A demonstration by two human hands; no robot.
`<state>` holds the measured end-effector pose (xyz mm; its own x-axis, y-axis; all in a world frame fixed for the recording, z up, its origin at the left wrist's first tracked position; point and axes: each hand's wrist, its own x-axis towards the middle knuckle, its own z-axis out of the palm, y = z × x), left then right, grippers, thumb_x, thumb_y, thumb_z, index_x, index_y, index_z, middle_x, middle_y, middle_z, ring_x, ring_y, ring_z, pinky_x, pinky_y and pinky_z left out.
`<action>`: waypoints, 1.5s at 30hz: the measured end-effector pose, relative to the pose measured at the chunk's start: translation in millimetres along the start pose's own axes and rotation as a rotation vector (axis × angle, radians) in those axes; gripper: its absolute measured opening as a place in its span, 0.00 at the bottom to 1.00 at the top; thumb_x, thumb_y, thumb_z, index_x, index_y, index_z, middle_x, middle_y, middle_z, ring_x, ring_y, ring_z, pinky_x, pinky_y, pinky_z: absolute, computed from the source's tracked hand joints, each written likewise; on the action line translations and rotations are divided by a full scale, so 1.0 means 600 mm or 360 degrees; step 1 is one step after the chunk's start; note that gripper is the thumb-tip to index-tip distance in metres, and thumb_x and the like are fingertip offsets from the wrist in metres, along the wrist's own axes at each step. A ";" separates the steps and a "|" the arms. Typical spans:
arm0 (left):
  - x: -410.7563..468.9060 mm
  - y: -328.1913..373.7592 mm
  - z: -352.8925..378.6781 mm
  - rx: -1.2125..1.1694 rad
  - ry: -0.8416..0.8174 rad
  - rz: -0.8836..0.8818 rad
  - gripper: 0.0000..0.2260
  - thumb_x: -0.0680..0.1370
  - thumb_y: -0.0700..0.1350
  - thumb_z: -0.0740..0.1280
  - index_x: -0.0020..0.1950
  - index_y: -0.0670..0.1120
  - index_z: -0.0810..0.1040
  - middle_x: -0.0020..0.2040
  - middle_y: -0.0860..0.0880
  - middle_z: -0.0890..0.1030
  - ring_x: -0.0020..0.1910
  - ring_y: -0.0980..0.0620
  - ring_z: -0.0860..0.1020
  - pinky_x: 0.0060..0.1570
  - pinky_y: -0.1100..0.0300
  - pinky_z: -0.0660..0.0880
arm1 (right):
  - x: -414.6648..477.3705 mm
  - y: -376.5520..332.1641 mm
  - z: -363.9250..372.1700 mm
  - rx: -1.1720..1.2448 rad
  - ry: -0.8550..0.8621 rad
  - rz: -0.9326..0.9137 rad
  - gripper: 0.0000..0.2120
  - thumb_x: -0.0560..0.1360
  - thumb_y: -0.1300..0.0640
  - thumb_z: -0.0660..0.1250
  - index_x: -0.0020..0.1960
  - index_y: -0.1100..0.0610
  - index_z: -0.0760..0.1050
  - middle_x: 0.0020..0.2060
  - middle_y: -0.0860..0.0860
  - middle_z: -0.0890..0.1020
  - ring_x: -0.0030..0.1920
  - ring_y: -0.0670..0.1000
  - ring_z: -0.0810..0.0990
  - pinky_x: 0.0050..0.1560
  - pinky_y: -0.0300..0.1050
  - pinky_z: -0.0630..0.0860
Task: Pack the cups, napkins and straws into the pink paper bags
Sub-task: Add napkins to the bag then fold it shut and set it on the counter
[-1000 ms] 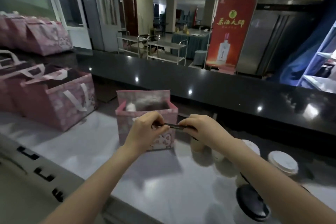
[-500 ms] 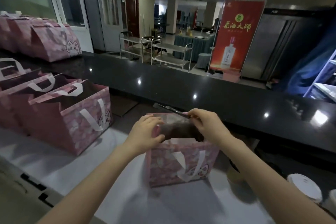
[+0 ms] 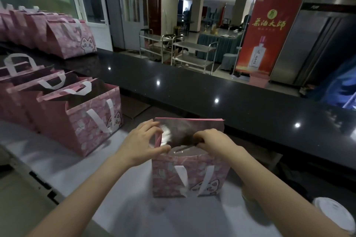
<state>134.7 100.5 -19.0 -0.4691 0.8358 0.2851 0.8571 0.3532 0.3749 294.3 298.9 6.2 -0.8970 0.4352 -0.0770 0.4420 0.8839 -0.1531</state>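
A small pink paper bag (image 3: 189, 177) with a cat print and white handles stands upright on the white counter (image 3: 63, 169) in front of me. My left hand (image 3: 143, 145) pinches the bag's left top rim. My right hand (image 3: 215, 140) grips the near rim at the top right, fingers curled into the mouth. The bag's mouth is held apart; its inside is dark and blurred, so the contents cannot be made out. A white-lidded cup (image 3: 334, 215) stands at the lower right, partly behind my right forearm.
Several larger open pink bags (image 3: 86, 119) stand in a row on the left of the counter. More pink bags (image 3: 71, 40) sit on the raised black bar top (image 3: 212, 90) at far left. Beyond it are steel trolleys and a red banner.
The camera view has shifted, so the small bag now sits lower and right of centre. My hands, earlier pinching something together above the bag, now hold its top rim.
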 end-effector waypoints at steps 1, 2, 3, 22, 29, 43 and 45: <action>0.000 0.006 0.000 0.0054 -0.0019 -0.0003 0.40 0.63 0.79 0.56 0.65 0.55 0.73 0.74 0.57 0.63 0.75 0.59 0.54 0.71 0.53 0.58 | -0.002 0.005 0.000 0.0043 0.0036 -0.0040 0.15 0.76 0.53 0.66 0.63 0.46 0.75 0.57 0.48 0.80 0.56 0.52 0.78 0.55 0.51 0.77; 0.002 0.013 -0.001 0.0107 -0.0034 0.0005 0.41 0.62 0.79 0.56 0.66 0.56 0.72 0.75 0.57 0.62 0.75 0.58 0.52 0.72 0.52 0.57 | -0.004 0.012 -0.002 0.0079 0.0076 -0.0086 0.17 0.76 0.53 0.66 0.64 0.46 0.74 0.58 0.48 0.79 0.57 0.52 0.77 0.56 0.51 0.76; 0.002 0.020 -0.001 0.0140 -0.0042 0.0022 0.41 0.62 0.79 0.56 0.67 0.56 0.71 0.76 0.57 0.60 0.76 0.58 0.50 0.72 0.51 0.56 | -0.007 0.019 -0.005 0.0110 0.0133 -0.0138 0.18 0.76 0.53 0.67 0.65 0.47 0.73 0.59 0.48 0.78 0.58 0.51 0.76 0.57 0.50 0.75; 0.102 0.005 0.009 0.0017 -0.0244 0.0134 0.43 0.64 0.62 0.76 0.75 0.56 0.61 0.71 0.55 0.67 0.74 0.53 0.58 0.72 0.55 0.55 | 0.020 0.117 -0.049 0.0003 -0.0079 -0.0126 0.53 0.62 0.41 0.76 0.76 0.38 0.46 0.76 0.46 0.57 0.77 0.51 0.46 0.74 0.61 0.37; 0.130 -0.028 0.043 0.0064 -0.0028 0.0417 0.19 0.69 0.53 0.75 0.58 0.52 0.77 0.51 0.55 0.81 0.50 0.53 0.78 0.51 0.56 0.75 | 0.025 0.096 -0.031 -0.0099 0.0317 -0.0103 0.29 0.68 0.45 0.74 0.66 0.45 0.69 0.57 0.45 0.72 0.55 0.48 0.71 0.59 0.41 0.67; 0.102 -0.049 0.060 -0.0090 0.0050 0.0441 0.10 0.74 0.41 0.70 0.50 0.51 0.73 0.46 0.55 0.78 0.39 0.49 0.77 0.36 0.53 0.75 | 0.005 0.095 0.027 0.0139 0.0615 -0.0031 0.12 0.71 0.55 0.72 0.47 0.48 0.69 0.44 0.43 0.75 0.44 0.44 0.73 0.44 0.39 0.73; 0.102 -0.052 0.057 -0.0104 -0.0008 0.0411 0.13 0.72 0.39 0.70 0.50 0.52 0.72 0.46 0.56 0.78 0.40 0.50 0.77 0.37 0.52 0.75 | 0.001 0.098 0.015 0.0221 0.0504 -0.0028 0.11 0.71 0.57 0.70 0.47 0.48 0.69 0.43 0.41 0.74 0.44 0.44 0.72 0.43 0.37 0.72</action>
<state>86.7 154.9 -43.4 -0.2356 0.8970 0.3740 0.9326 0.1004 0.3467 319.8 349.8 -11.9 -0.8507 0.4712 0.2331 0.4032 0.8693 -0.2858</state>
